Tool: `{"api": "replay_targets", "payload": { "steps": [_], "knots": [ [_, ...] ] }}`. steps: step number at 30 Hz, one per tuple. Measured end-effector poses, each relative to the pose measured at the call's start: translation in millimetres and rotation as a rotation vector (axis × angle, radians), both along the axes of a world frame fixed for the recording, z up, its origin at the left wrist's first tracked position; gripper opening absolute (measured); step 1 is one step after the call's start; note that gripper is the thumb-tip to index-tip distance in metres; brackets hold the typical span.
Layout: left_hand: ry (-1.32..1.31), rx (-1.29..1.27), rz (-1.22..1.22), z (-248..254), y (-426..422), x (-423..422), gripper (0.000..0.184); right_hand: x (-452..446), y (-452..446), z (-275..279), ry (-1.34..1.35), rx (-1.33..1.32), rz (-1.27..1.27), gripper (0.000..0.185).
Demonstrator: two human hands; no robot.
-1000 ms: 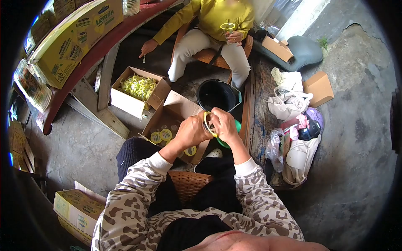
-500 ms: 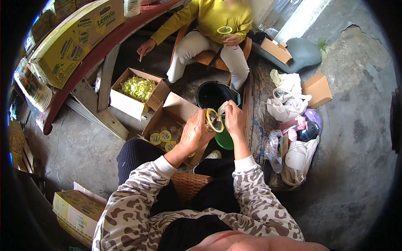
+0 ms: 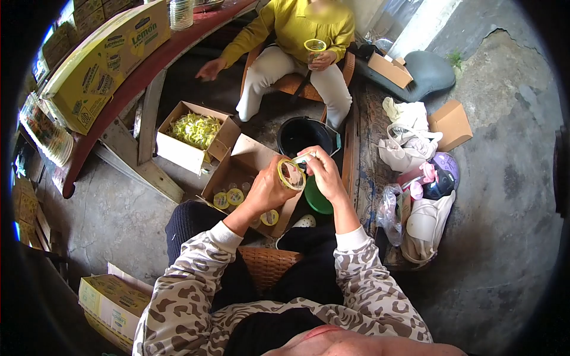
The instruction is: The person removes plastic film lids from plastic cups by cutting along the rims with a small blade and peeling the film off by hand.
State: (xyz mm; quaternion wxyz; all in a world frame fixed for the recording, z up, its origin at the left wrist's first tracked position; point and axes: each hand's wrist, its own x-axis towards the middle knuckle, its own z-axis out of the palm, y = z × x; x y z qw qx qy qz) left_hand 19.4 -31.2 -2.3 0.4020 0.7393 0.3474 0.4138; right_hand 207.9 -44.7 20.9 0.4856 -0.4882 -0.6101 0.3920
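Note:
My left hand (image 3: 264, 188) is wrapped round a clear plastic cup (image 3: 291, 177) with a yellow rim, its mouth tilted up towards me. Closed at the cup's upper right edge, my right hand (image 3: 322, 171) pinches a small whitish piece (image 3: 304, 158) that I cannot make out clearly. Below my hands stands an open cardboard box (image 3: 243, 155) holding several cups with printed yellow lids (image 3: 235, 196). A black bucket (image 3: 298, 132) is just beyond my hands, and a green round container (image 3: 319, 199) is partly hidden under my right wrist.
A co-worker in a yellow top (image 3: 297, 24) sits opposite, holding a yellow-rimmed cup (image 3: 314, 46). Yellow strips fill another box (image 3: 193, 129). A red table (image 3: 127, 89) with a lemon carton (image 3: 110, 62) stands at left; bags (image 3: 409, 145) and a purple helmet (image 3: 445, 169) lie at right.
My left hand has shifted slightly left and turned the cup's mouth more towards me. My right hand has moved left onto the rim. The co-worker's free hand has lifted slightly and opened.

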Motion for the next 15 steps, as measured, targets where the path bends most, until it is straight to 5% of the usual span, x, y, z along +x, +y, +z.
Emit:
{"api": "replay_targets", "payload": {
  "steps": [2, 8, 15],
  "knots": [
    [0.026, 0.022, 0.002, -4, 2, 1, 0.067, -3, 1, -3, -0.151, 0.194, -0.010, 0.015],
    [0.068, 0.101, 0.020, 2, -2, 1, 0.066, -7, -4, 1, -0.250, 0.083, -0.041, 0.030],
    [0.035, -0.040, -0.107, -2, 1, -3, 0.077, -2, 0, -5, -0.304, 0.181, -0.050, 0.010]
  ]
}}
